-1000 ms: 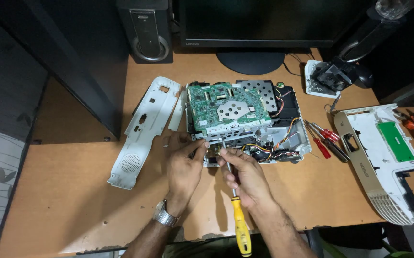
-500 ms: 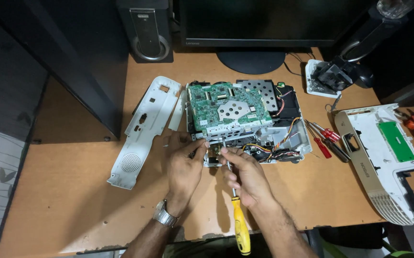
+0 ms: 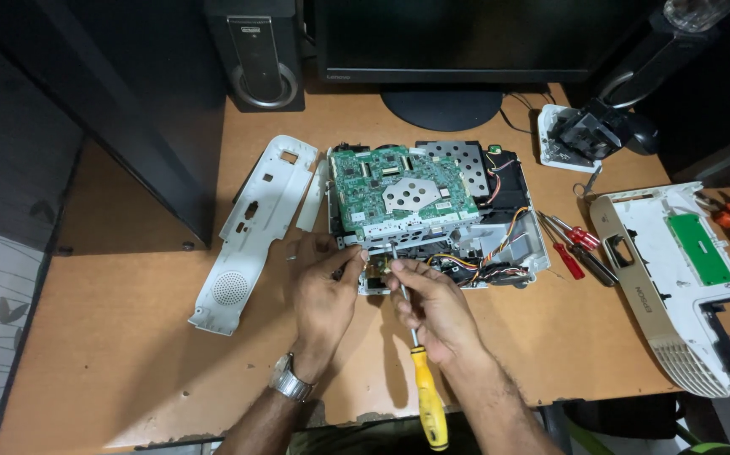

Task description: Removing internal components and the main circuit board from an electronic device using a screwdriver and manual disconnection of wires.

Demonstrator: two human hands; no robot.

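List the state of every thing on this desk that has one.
Device: opened, green circuit board exposed.
Top cover: off, lying at right.
Side panel: detached, flat at left.
Yellow screwdriver: in right hand, tip at the device.
Left hand: fingers on the device's front edge.
Monitor: dark.

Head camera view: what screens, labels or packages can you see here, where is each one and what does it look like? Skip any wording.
Monitor: back of the desk, centre; wide black screen, dark, on a round black foot.
Speaker badge: top of the black speaker left of the monitor; small pale strip.
Casing marking: on the white casing at right; small dark print beside a green rectangular panel.
No packages in view.
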